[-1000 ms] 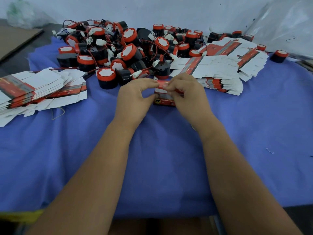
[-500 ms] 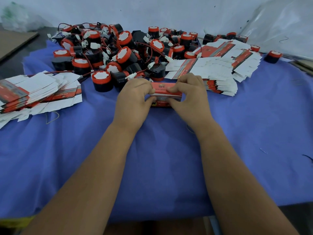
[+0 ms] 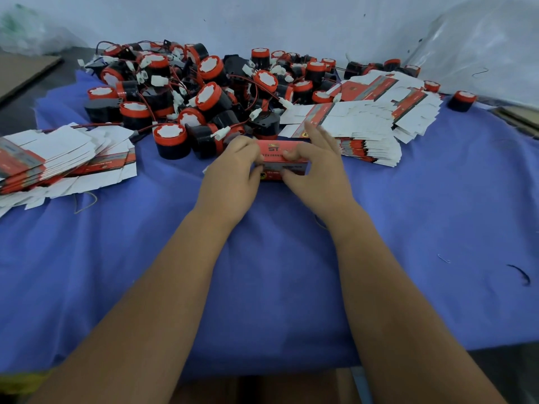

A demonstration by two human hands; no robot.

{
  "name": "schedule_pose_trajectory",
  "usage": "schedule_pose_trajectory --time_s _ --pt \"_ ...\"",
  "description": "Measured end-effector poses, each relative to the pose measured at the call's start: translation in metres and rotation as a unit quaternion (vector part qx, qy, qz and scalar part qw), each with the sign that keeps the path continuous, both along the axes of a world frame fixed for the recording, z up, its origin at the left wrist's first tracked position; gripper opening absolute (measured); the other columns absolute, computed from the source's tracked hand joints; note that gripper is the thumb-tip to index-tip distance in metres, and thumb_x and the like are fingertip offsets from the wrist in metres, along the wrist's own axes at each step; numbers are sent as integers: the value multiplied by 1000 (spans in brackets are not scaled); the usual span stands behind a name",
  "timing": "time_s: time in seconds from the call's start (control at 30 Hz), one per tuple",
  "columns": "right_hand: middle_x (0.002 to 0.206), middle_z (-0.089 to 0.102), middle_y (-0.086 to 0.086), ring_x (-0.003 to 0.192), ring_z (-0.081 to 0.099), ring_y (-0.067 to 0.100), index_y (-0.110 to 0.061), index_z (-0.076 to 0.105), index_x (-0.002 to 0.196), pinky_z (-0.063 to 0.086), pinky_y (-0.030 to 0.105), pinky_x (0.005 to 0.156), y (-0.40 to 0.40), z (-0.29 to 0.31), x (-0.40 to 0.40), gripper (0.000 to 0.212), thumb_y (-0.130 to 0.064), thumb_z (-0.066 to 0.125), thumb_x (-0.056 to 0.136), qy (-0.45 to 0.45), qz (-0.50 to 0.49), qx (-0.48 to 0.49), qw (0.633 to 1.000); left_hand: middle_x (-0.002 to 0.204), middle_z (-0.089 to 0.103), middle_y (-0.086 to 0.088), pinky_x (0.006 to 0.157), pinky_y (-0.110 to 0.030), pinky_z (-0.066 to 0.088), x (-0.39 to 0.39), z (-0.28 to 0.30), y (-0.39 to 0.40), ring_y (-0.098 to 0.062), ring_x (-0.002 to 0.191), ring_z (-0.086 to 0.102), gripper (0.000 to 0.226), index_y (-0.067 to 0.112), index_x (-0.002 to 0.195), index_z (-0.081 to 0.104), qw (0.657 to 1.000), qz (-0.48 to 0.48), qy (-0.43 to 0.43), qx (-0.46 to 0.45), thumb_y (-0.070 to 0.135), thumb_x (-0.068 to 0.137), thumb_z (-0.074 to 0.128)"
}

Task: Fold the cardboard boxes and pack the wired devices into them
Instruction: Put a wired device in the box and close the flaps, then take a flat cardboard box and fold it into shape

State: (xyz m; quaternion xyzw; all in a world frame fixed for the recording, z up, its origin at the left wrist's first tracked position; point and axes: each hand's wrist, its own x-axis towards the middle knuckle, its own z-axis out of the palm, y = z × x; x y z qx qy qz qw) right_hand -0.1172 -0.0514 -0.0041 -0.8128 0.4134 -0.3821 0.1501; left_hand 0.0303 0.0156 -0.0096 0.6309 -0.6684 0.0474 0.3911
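Red cardboard box (image 3: 282, 162), left hand (image 3: 233, 173), right hand (image 3: 318, 167) gripping.

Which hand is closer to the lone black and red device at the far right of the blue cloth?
The right hand. It holds the red box at the centre, with the lone device far off to its right. The left hand is farther away, across the box.

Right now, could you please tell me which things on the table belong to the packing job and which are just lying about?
Part of the job:
red box, held by left hand and right hand
wired devices
flat box stacks

Just lying about:
plastic sheet
cardboard sheet
blue cloth
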Motion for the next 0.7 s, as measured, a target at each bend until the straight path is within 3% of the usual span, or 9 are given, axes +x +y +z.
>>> schedule_pose_trajectory --time_s 0.1,0.3,0.4,0.5,0.6,0.7 --pt "117 59 0 115 45 22 -15 62 98 48 40 87 4 4 -2 20 -17 70 80 42 17 -9 999 108 59 -14 74 -29 41 -3 7 -1 -27 93 56 3 -4 91 60 1000 16 11 20 -1 90 59" --pt "102 53 3 98 45 27 -21 66 101 34 32 80 11 11 -60 27 -31 70 76 115 -123 -76 983 138 54 -5 101 -44 44 -49 18 -8 -25 124 51 38 13 130 57 985 -65 59 147 14 92 61" --pt "96 46 3 96 41 28 -17 62 96 24 32 77 7 12 -106 25 -33 67 77 145 -244 -55 957 156 36 -5 115 -38 27 -82 10 -15 -25 148 25 57 17 148 40 975 -93 -11 202 28 96 60" --pt "104 49 11 102 42 33 -14 61 103 26 37 81 -2 15 -146 28 -35 63 85 170 -363 -25 916 160 29 -5 120 -40 18 -108 2 -24 -25 152 11 53 22 148 41 963 -104 -77 237 37 98 52" --pt "112 49 16 106 41 36 -9 58 109 29 40 86 -12 16 -168 26 -26 57 89 177 -449 8 876 155 36 -2 120 -41 17 -122 -4 -30 -21 149 21 42 27 140 48 960 -108 -89 241 39 99 47" --pt "126 44 20 117 38 38 -5 53 114 28 45 97 -17 15 -165 31 -14 57 84 171 -479 48 860 150 42 3 118 -39 20 -117 -4 -31 -16 143 31 36 29 133 55 964 -119 -50 231 36 98 50"
